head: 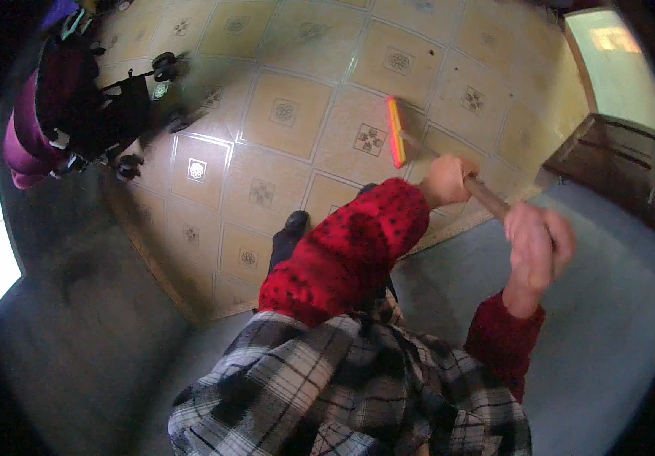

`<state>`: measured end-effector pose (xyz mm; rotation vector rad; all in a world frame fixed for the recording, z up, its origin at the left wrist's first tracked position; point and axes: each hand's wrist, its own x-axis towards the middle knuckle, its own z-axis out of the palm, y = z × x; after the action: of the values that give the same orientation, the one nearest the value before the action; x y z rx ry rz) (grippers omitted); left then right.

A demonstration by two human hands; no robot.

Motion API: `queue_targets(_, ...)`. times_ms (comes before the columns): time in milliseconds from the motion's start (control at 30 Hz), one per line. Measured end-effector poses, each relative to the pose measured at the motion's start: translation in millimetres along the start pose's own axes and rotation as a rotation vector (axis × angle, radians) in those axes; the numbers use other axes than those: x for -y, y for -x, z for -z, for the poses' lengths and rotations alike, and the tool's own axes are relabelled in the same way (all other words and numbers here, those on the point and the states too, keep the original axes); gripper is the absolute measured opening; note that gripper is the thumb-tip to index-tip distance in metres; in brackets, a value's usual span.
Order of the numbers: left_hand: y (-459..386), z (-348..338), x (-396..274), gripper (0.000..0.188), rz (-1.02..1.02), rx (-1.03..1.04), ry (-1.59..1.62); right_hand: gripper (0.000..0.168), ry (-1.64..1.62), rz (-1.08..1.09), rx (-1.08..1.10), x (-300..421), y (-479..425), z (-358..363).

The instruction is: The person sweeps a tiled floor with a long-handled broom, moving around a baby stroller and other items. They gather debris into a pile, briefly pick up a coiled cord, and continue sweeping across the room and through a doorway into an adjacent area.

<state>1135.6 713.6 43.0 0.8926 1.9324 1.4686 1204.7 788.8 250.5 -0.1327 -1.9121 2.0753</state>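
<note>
Both of my hands grip the wooden handle [488, 196] of a broom-like floor tool. My left hand [450, 178], reaching across from a red dotted sleeve, is closed around it lower down. Near the handle's upper end, my right hand [535, 242] is wrapped around it, slightly blurred. The tool's narrow pink and yellow head [396, 132] is at floor level; whether it has bristles or a rubber blade cannot be made out. Beneath it lies a patterned tile-look floor covering [284, 114].
A dark and magenta stroller [25, 142] with black wheels stands at the left. To the right is a dark wooden cabinet [612, 165]. Grey-blue walls [601, 342] meet the floor close behind me. My dark shoe [297, 221] is below the left sleeve. Small dark specks [431, 52] dot the floor.
</note>
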Motion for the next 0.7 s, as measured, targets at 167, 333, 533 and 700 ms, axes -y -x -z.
queue_targets(167,63.5,18.0,17.2,0.027,0.024,-0.089,-0.107,0.019,-0.38,0.038,-0.007,-0.8,10.9,33.4)
queue_targets(333,76.6,17.0,82.0,0.023,0.489,0.208,-0.267,0.023,-0.425,-0.261,-0.076,-63.9,-1.7,22.5)
queue_targets(533,-44.2,-41.8,77.1,0.027,0.113,-0.191,-0.038,0.034,0.225,-0.013,0.129,-7.1,-61.2,39.0)
queue_targets(700,-107.8,-6.5,29.3,0.028,0.049,-0.114,-0.072,0.029,0.492,0.193,-0.05,14.2,-87.7,11.6)
